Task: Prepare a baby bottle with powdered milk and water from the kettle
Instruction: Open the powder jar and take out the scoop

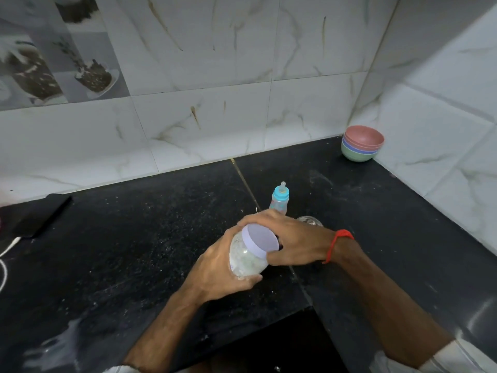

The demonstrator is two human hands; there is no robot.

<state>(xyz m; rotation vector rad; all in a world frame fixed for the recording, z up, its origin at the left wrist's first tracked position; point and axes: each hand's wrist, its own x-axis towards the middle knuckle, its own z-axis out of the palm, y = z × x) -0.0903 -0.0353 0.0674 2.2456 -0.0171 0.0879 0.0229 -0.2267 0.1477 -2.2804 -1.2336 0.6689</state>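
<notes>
A clear jar of white milk powder (246, 261) with a pale lilac lid (260, 240) is held tilted above the black counter (134, 251). My left hand (217, 270) wraps the jar's body from below. My right hand (290, 242) grips the lid's rim, a red thread on its wrist. Just behind my hands a small baby bottle (279, 199) with a blue collar and clear teat stands upright. A clear glass object (309, 220) peeks out behind my right hand, mostly hidden. No kettle is in view.
A stack of coloured bowls (361, 144) sits in the far right corner against the tiled wall. A dark flat phone-like object (40, 216) with a white cable (8, 254) lies at the left. The counter's front edge steps back near my body.
</notes>
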